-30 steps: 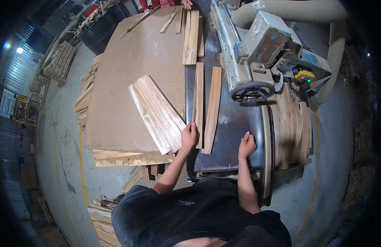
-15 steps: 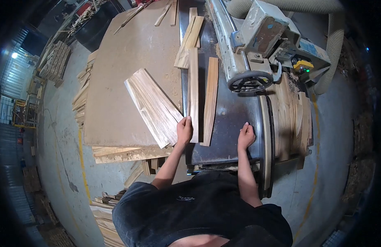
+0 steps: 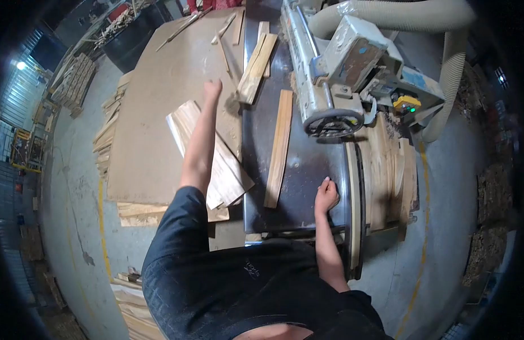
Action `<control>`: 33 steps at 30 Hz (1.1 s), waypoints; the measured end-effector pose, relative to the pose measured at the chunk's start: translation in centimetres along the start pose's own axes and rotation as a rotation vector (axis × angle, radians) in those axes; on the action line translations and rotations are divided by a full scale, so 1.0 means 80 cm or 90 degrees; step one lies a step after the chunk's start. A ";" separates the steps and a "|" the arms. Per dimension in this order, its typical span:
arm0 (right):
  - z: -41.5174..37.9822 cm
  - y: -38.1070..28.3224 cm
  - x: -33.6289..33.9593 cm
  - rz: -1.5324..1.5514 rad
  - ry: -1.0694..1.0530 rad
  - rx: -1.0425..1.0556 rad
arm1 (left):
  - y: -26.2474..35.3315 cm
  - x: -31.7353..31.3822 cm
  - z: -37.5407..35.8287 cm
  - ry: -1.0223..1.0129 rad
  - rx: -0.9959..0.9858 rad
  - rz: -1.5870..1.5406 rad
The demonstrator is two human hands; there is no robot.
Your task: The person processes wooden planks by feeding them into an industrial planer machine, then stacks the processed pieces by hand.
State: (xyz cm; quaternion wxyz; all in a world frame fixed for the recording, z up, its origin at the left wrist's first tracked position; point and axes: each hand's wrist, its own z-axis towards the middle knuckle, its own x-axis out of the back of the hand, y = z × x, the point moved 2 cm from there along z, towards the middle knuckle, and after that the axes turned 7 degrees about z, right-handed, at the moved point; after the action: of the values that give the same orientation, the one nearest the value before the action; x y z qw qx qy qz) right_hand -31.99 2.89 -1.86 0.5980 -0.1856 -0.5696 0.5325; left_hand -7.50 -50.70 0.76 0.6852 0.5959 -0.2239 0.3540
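Note:
My left hand (image 3: 213,88) reaches far out over the brown board table, above the wide pale boards (image 3: 225,178); its fingers are too foreshortened to read. Just right of it is a thin wooden strip (image 3: 223,55), apart from the hand, with a blurred patch below its near end. My right hand (image 3: 327,196) is closed in a loose fist at the right side of the dark metal table (image 3: 307,212), with nothing visible in it. Between my arms lies a narrow brown plank (image 3: 279,147). Farther off, two short boards (image 3: 258,68) overlap.
A machine with a black handwheel (image 3: 333,123) and thick hose (image 3: 409,16) stands over the table's right side. Stacked boards (image 3: 381,170) lie beyond the right edge. More wood is piled along the board table's (image 3: 154,113) left side. A person in red (image 3: 219,4) is at the far end.
My left hand has let go of the long strip and swung forward and left. That strip has left its place beside the brown plank. My right hand stays closed by the table's right side.

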 end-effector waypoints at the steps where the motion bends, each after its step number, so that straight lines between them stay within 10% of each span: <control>1: 0.000 0.011 -0.002 -0.066 -0.014 -0.006 | 0.005 -0.008 -0.027 -0.089 0.044 -0.002; 5: 0.000 0.008 -0.001 -0.056 0.000 -0.015 | 0.027 -0.086 -0.272 -0.149 -0.152 -0.083; 10: 0.001 0.015 -0.005 -0.072 0.022 0.018 | 0.111 0.006 -0.508 -0.126 -0.273 0.049; 16: 0.004 0.011 -0.005 -0.084 -0.014 -0.012 | 0.087 0.026 -0.512 -0.141 -0.204 -0.149; 17: 0.004 0.016 -0.007 -0.088 -0.021 -0.022 | 0.087 0.026 -0.514 -0.254 0.044 -0.350; 21: 0.004 0.014 -0.007 -0.083 -0.002 0.002 | 0.036 0.015 -0.489 -0.482 0.283 -0.712; 33: 0.005 0.004 0.000 -0.058 -0.014 -0.002 | 0.036 0.051 -0.521 -0.379 0.134 -0.522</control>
State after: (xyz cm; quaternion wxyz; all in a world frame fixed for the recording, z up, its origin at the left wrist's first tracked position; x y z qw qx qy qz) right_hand -32.46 2.84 -2.00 0.6153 -0.1546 -0.5847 0.5057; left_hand -11.82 -9.08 -2.27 0.6107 0.7751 -0.1206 -0.1083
